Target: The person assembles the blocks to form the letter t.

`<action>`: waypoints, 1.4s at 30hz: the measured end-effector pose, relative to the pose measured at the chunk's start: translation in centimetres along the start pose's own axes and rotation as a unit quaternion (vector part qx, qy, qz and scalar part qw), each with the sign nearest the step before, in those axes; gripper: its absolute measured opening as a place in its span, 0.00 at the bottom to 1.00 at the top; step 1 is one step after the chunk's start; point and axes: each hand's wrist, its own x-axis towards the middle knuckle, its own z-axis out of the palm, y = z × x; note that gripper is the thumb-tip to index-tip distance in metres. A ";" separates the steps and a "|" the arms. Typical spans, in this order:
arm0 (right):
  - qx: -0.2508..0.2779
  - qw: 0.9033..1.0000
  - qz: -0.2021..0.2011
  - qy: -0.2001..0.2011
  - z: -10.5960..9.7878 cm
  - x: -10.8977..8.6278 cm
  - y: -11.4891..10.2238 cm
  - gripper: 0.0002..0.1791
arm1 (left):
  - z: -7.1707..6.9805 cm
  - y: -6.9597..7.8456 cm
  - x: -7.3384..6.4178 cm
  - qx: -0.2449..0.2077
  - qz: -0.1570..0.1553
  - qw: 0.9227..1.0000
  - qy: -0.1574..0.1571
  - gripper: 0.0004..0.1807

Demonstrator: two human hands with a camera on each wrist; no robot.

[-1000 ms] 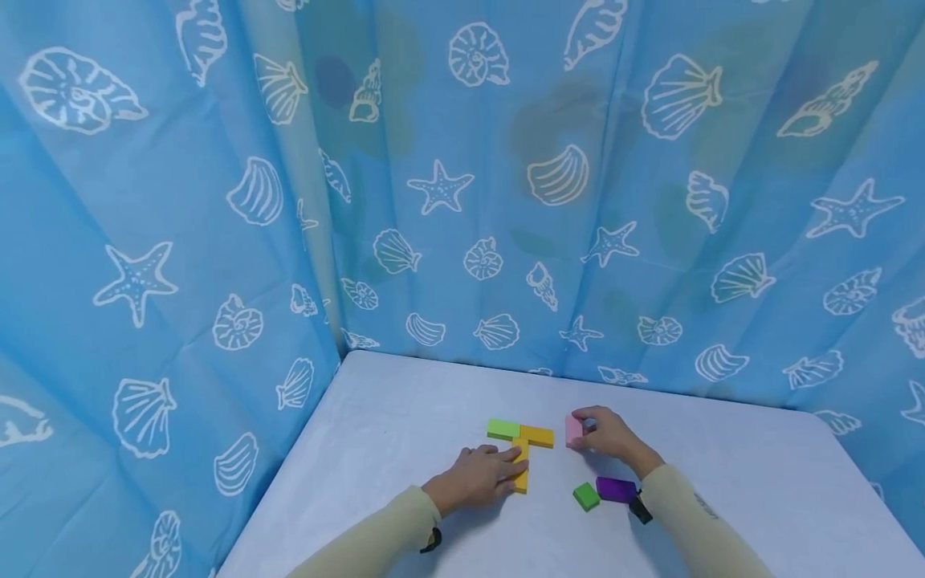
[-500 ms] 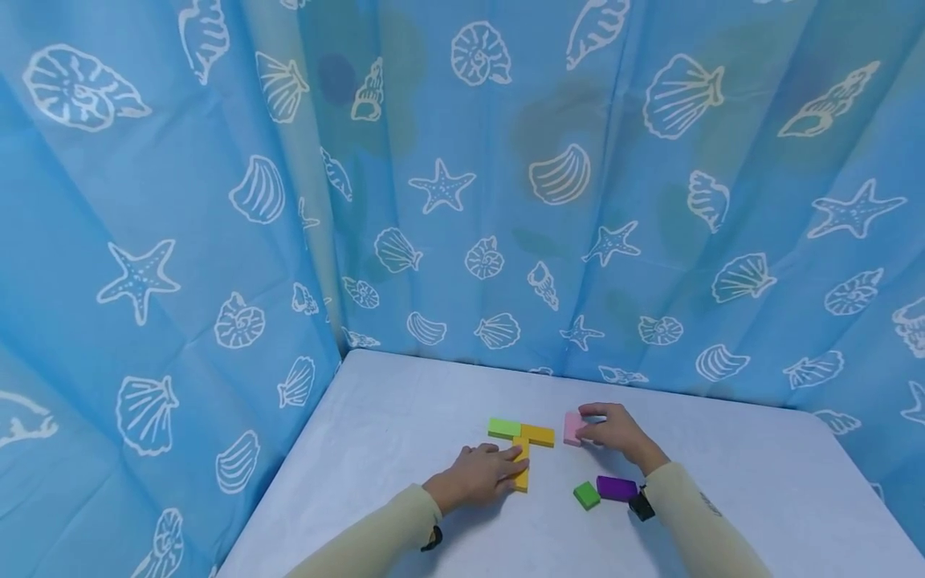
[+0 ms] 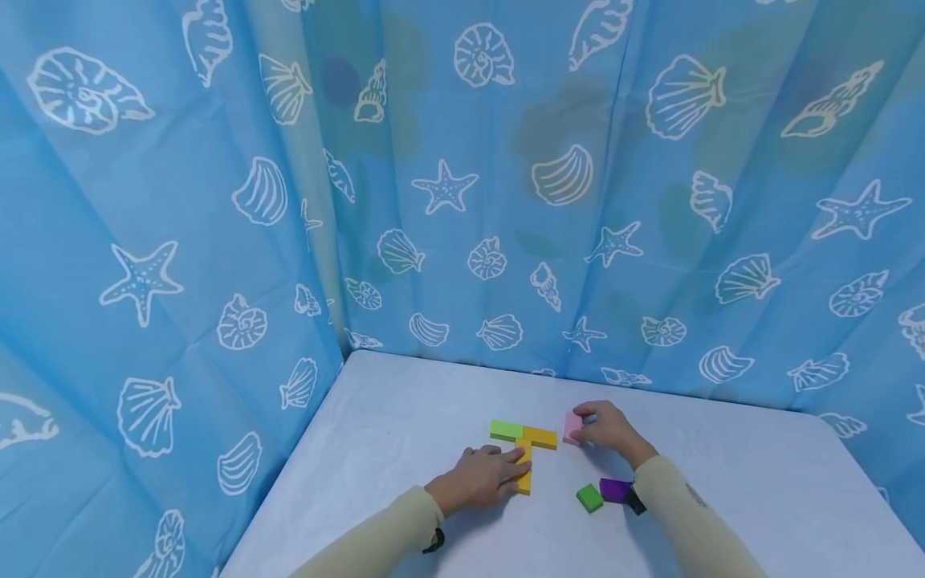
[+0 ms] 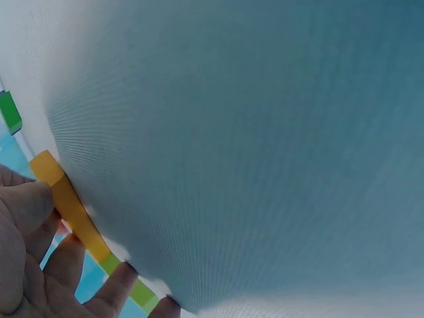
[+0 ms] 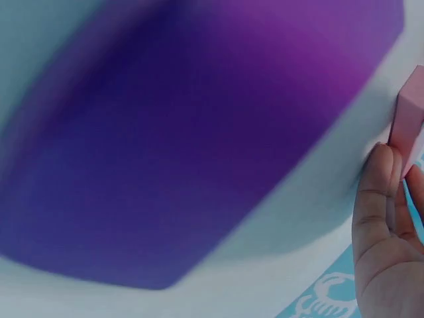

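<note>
In the head view a light green block (image 3: 507, 430) and an orange block (image 3: 540, 438) lie end to end, with a yellow block (image 3: 523, 474) running from their joint toward the person. My left hand (image 3: 480, 475) rests spread fingers across this yellow block; the left wrist view has the thumb against the side of an orange-yellow block (image 4: 71, 204). Just right of the orange block, my right hand (image 3: 609, 425) pinches a pink block (image 3: 572, 426) between thumb and fingers. The same pink block (image 5: 409, 122) shows at the right wrist view's edge.
A green block (image 3: 589, 498) and a purple block (image 3: 614, 490) lie near the right forearm, the purple one partly covered by the wrist device (image 3: 635, 501). The white table (image 3: 405, 401) meets a blue shell-print curtain (image 3: 448, 265) behind and at left.
The pink block has shifted slightly left, narrowing its gap to the orange block. My right fingers have changed position on it, and the forearm has moved a little left. My left hand stays put.
</note>
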 end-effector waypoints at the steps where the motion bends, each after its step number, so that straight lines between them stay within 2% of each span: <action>1: -0.006 1.000 -0.004 0.000 0.0 0.1 -0.2 0.30 | -0.1 0.0 0.0 0.002 0.000 1.000 0.001 0.26; 13: -0.036 0.999 -0.011 -0.003 -0.2 1.0 -1.7 0.30 | -0.1 0.0 0.3 -0.001 -0.008 1.000 -0.011 0.27; 24: -0.023 1.000 0.002 -0.004 0.3 1.7 -2.1 0.28 | 0.0 0.0 0.3 0.003 0.001 1.000 -0.010 0.27; 36: -0.027 1.000 -0.012 -0.006 0.8 2.5 -3.6 0.29 | -0.5 0.0 0.0 0.009 0.000 1.000 -0.003 0.27; 42: -0.028 0.999 -0.019 -0.015 1.3 2.6 -3.8 0.27 | -0.2 0.2 0.0 0.009 -0.003 1.000 -0.007 0.27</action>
